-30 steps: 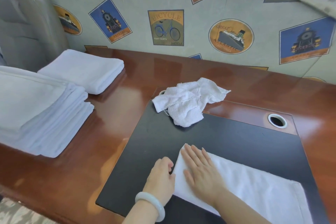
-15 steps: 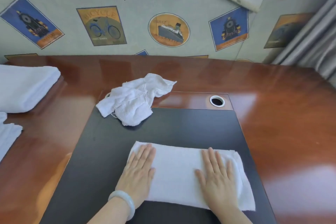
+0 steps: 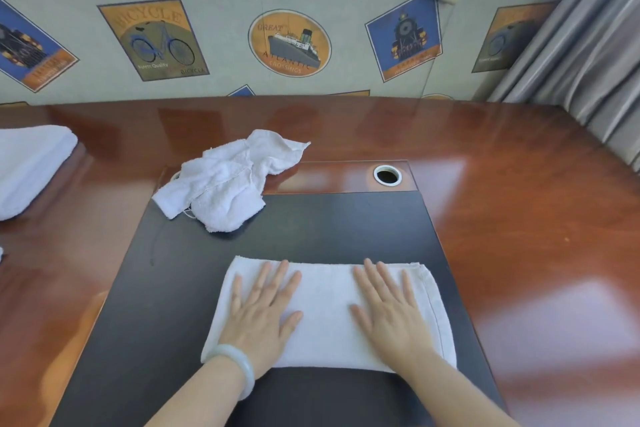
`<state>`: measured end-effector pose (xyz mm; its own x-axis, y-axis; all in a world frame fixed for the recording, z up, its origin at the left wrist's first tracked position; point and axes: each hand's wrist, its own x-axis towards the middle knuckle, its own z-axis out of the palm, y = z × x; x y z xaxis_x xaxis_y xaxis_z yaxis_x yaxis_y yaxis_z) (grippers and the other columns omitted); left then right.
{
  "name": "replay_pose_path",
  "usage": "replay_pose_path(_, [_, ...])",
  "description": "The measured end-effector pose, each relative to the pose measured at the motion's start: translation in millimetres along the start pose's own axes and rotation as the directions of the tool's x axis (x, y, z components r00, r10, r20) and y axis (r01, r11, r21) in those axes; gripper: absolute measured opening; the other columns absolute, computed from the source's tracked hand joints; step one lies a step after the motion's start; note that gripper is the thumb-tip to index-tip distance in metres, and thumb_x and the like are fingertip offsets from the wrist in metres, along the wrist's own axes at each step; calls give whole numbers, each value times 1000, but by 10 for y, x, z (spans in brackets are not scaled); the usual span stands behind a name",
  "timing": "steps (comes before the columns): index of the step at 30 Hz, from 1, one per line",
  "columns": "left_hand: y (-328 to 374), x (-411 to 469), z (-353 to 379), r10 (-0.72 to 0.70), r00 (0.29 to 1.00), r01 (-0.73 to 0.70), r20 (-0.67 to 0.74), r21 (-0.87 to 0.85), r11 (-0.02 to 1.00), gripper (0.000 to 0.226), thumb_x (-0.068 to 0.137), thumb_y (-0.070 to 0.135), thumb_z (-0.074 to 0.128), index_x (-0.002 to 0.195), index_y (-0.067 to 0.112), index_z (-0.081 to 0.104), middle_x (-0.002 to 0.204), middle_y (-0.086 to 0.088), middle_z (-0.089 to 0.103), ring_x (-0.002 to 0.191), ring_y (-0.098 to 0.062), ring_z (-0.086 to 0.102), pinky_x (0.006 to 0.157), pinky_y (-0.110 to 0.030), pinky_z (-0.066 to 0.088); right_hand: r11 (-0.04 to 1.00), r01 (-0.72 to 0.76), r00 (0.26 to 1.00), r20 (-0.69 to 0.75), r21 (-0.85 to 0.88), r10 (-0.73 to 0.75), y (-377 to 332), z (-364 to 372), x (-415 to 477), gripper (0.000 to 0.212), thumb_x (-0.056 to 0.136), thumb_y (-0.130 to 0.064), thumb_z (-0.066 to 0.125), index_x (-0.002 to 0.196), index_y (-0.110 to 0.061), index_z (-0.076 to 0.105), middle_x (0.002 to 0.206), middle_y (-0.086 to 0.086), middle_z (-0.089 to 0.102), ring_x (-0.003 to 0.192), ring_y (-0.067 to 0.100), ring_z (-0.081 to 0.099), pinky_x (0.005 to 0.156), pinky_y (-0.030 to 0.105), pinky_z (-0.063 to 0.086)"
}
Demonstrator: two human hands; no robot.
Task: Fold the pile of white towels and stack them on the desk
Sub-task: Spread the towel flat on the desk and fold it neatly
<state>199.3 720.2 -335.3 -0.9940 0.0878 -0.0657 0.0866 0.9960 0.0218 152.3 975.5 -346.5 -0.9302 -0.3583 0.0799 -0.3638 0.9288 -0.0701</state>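
Your folded towel [image 3: 327, 315] lies flat on the near half of the black desk pad [image 3: 346, 225], right edge close to the pad's right border, bare pad to its left and beyond it. Left hand [image 3: 263, 315] and right hand [image 3: 391, 315] both lie open, palms down, fingers straight, pressing it. A second ago the towel ran longer to the right with only the right palm flat; now it's shorter, both palms on it. Crumpled towel [image 3: 228, 184] sits on the pad's far left corner, folded stack [image 3: 27, 166] left of the pad, cable hole [image 3: 387, 175] past its far edge, all apart from your towel
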Motion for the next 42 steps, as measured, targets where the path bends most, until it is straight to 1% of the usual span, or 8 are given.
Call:
replay_pose_path(6, [-142,-83,97,-66,997,66,-30,10,998,64,102,53,6,154,25,30,162,0,25,149,-20,21,115,-50,16,998,-63,996,69,-7,63,607,-18,-23,69,101,-55,0,154,-22,28,160,-7,24,148,17,6,119,42,-2])
replay_pose_path(10, [2,-63,10,-99,993,98,-69,-14,995,59,102,48,17,148,18,40,157,-5,36,144,-23,27,113,-49,14,984,-170,985,-40,-45,168,255,-155,-7,71,103,-46,3,142,-11,51,148,9,49,141,28,28,115,54,11])
replay_pose_path(16, [640,-64,49,-6,997,0,-73,-78,997,60,93,37,34,147,16,44,158,-3,34,145,-22,32,111,-55,20,992,6,999,-35,126,-2,-805,10,-85,56,97,-31,32,145,-7,45,154,11,40,147,24,20,114,50,18])
replay_pose_path(26, [-351,-358,106,-229,973,229,9,-24,973,67,101,55,8,152,21,34,161,0,25,144,-23,27,113,-50,14,985,-174,979,102,-14,175,538,-115,-546,65,99,-61,4,157,-32,13,164,-14,6,150,17,8,119,47,0])
replay_pose_path(34, [-350,-90,-143,-173,975,181,140,-44,983,63,103,50,8,151,16,34,156,-5,37,147,-20,18,116,-42,8,991,-135,971,198,-5,134,325,-241,-109,62,103,-52,9,152,-20,28,156,2,37,148,23,17,116,51,9])
replay_pose_path(37, [-374,-91,-104,-180,970,196,162,-87,977,68,101,55,3,157,20,19,164,-2,18,150,-15,4,116,-40,4,987,-159,968,201,37,149,369,-165,-90,73,91,-68,-7,155,-32,-1,162,-15,-1,149,7,-14,120,48,-6])
replay_pose_path(40, [-294,-102,-200,-258,956,281,140,-190,941,75,91,64,4,153,27,-19,161,5,-26,149,-10,-20,121,-37,-4,909,-313,948,143,274,283,303,-392,-139,68,91,-60,26,154,-35,19,161,-15,11,151,11,8,117,49,14])
replay_pose_path(42, [-236,-110,-346,-428,886,462,177,-260,848,76,98,53,35,158,24,-3,163,-3,-2,149,-20,7,119,-35,17,792,-473,865,32,386,501,297,-515,-191,56,91,-30,63,143,-19,48,146,5,46,132,31,41,102,49,35])
